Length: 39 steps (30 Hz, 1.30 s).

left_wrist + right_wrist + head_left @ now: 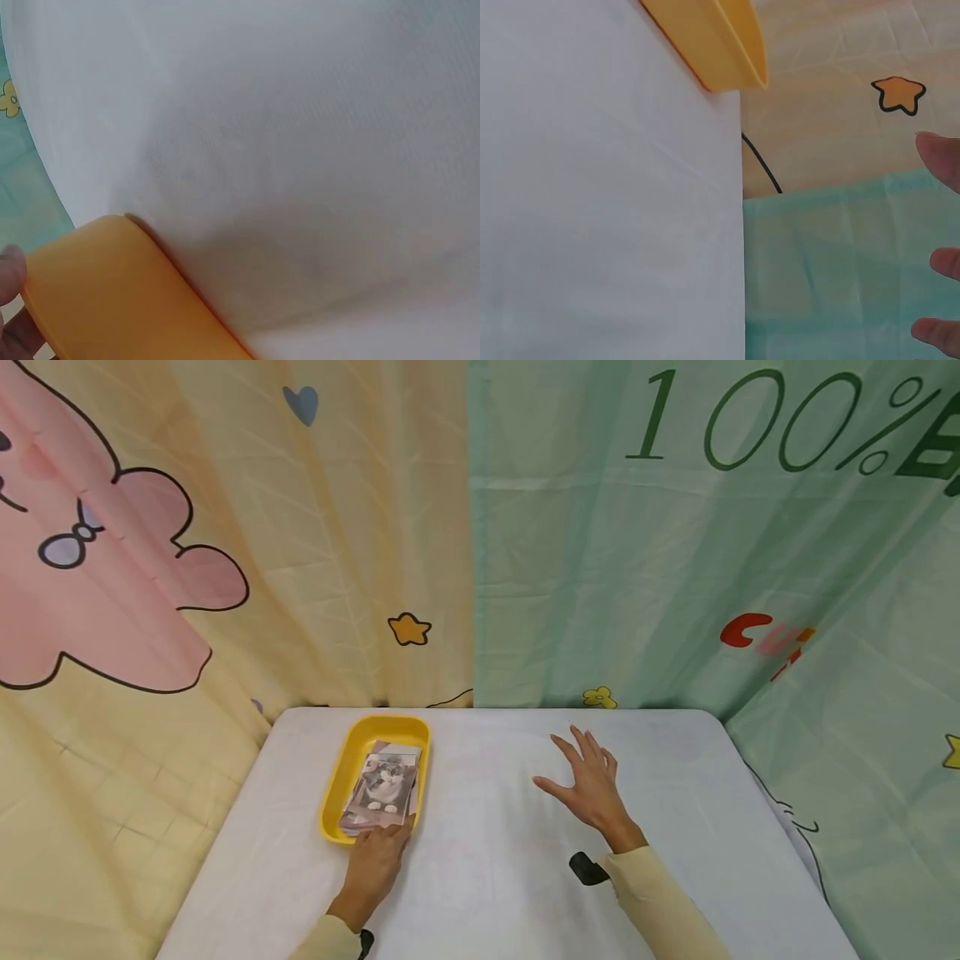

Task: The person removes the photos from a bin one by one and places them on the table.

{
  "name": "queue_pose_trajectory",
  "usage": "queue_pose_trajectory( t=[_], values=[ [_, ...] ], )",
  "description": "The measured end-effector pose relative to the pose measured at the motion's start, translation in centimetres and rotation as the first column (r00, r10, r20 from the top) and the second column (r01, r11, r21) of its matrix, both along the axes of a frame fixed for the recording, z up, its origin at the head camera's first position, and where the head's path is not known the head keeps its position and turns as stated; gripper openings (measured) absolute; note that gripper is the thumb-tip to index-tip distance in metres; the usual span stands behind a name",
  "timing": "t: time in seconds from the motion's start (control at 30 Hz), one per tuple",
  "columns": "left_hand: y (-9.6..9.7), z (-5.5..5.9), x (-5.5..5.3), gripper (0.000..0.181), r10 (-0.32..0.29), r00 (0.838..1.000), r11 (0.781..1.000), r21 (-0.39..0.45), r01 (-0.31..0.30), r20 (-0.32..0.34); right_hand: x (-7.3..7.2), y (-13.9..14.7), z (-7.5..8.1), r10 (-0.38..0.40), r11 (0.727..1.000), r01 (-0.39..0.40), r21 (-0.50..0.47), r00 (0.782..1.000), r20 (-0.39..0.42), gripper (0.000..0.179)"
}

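In the head view, my left hand (377, 860) reaches over the near rim of a yellow tray (331, 793), its fingers at the near edge of a stack of photo cards (384, 785). The top card shows a cat. From the left wrist, the thumb (10, 274) shows close to the tray's rim, with the other fingers partly behind the orange wall (127, 300). I cannot tell whether these fingers pinch a card. My right hand (592, 785) is held over the right half of the table, fingers spread and nothing in them.
A white cloth covers the table (487, 877). Printed curtains (570, 577) hang directly behind its back edge and along both sides. A dark wrist device (588, 868) sits at the right cuff.
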State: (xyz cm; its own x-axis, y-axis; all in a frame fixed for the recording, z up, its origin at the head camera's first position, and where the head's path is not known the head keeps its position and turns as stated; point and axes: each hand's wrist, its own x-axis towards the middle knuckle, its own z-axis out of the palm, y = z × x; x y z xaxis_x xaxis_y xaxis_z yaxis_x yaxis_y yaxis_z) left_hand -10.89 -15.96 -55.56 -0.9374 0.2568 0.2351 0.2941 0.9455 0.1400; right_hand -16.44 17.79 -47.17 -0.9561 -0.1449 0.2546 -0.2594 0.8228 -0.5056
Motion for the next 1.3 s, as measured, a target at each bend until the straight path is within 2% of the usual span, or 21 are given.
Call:
queue_pose_trajectory(
  t=[0.33, 0.57, 0.8, 0.93, 1.3],
  values=[
    [2.4, -0.1, 1.2, 0.031, -0.052, 0.995, 0.999, -0.006, 0.051, -0.079, 0.5, 1.1, -0.1, -0.009, 0.999, 0.008, -0.039, 1.000, -0.021, 0.071],
    [4.0, 0.1, 1.9, 0.029, -0.072, 0.995, 0.997, -0.009, 0.072, -0.073, 0.6, 1.8, 0.1, -0.017, 0.999, 0.016, -0.032, 0.999, -0.046, 0.071],
    [5.5, 0.5, 2.7, 0.030, -0.102, 0.994, 0.994, -0.041, 0.100, -0.034, 0.6, 2.6, 0.4, -0.053, 0.998, 0.053, -0.034, 0.998, -0.022, 0.074],
    [6.4, 0.6, 3.1, 0.031, -0.105, 0.994, 0.994, -0.046, 0.103, -0.040, 0.5, 3.1, 0.6, -0.073, 0.997, 0.073, -0.023, 0.997, -0.016, 0.075],
    [8.9, -0.2, 4.1, 0.029, -0.126, 0.981, 0.992, -0.050, 0.120, -0.146, 0.3, 3.6, 0.9, -0.081, 0.996, 0.080, -0.025, 0.996, -0.025, 0.075]
  ],
)
